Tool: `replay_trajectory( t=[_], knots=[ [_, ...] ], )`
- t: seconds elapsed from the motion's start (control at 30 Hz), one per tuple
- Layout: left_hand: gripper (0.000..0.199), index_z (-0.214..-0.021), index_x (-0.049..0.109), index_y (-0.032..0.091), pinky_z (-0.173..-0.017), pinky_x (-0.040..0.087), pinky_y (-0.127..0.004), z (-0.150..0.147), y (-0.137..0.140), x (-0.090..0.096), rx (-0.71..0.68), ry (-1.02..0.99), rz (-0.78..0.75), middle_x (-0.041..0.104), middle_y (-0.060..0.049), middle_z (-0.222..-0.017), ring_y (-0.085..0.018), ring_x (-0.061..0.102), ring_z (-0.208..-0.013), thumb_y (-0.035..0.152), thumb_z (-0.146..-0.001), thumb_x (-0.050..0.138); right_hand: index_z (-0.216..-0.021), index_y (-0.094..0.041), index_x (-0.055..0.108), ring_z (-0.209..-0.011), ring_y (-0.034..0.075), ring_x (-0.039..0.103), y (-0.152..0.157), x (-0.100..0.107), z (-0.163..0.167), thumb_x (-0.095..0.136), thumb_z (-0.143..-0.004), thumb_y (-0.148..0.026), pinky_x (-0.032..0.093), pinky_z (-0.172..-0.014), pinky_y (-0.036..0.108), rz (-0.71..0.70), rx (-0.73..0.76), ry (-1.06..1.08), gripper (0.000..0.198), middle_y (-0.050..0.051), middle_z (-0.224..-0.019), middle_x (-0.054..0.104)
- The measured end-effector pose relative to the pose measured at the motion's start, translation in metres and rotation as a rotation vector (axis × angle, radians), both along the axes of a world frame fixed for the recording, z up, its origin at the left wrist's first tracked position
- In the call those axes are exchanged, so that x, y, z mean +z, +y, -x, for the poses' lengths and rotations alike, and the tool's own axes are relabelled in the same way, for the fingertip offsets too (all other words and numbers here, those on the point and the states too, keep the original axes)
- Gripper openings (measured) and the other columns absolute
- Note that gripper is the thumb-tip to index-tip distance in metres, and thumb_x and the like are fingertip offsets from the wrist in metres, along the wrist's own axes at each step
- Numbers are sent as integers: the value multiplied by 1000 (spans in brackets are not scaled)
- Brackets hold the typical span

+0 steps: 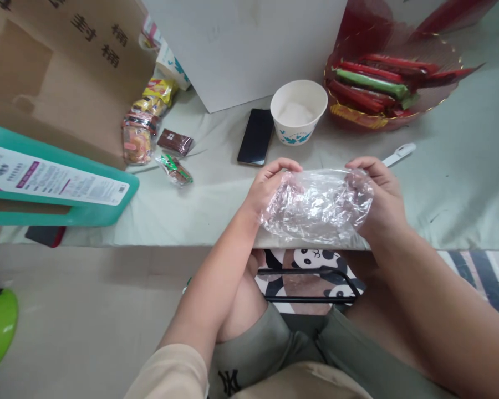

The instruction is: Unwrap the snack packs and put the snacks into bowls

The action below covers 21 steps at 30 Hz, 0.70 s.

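A crinkled sheet of clear plastic film (320, 208) is stretched between my two hands above the table's front edge. My left hand (270, 188) grips its left end, thumb and fingers closed on it. At the other end, my right hand (380, 197) is closed on the film too, with some fingers seen through it. Just beyond the film stands a white paper bowl (298, 133) with a blue leaf print and something white inside. A dark phone (255, 137) lies flat to the bowl's left. Right of the bowl, a white plastic stick (399, 155) rests close to my right hand.
A gold-rimmed basket (372, 123) of red and green packets stands at the back right. Wrapped snacks (174, 142) lie at the left, near a cardboard box (66, 88) and a green jug (120, 197). A white box (249, 50) stands behind the bowl.
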<state>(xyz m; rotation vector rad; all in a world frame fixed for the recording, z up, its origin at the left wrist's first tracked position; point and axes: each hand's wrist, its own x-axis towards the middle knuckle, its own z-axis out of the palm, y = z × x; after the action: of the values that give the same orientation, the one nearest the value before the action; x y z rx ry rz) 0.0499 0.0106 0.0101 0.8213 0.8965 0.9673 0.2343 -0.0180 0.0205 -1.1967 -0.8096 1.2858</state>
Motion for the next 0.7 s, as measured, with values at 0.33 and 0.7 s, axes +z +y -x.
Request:
replay_trajectory(
  t=[0.33, 0.7],
  knots=[
    [19, -87, 56, 20, -56, 50, -21, -1, 10, -7, -34, 50, -21, 59, 1, -80, -11, 66, -69, 32, -79, 70, -76, -26, 64, -62, 16, 58, 10, -17, -6, 65, -78, -45, 47, -55, 32, 19, 14, 71, 19, 2, -73, 58],
    [71, -128, 47, 34, -54, 49, -22, -1, 13, -6, 31, -20, 39, 69, 0, -115, -14, 69, -75, 27, -66, 82, -117, -29, 55, -57, 12, 54, 6, -23, -2, 83, -68, -30, 47, -53, 28, 124, 76, -41, 56, -4, -76, 60]
  ],
)
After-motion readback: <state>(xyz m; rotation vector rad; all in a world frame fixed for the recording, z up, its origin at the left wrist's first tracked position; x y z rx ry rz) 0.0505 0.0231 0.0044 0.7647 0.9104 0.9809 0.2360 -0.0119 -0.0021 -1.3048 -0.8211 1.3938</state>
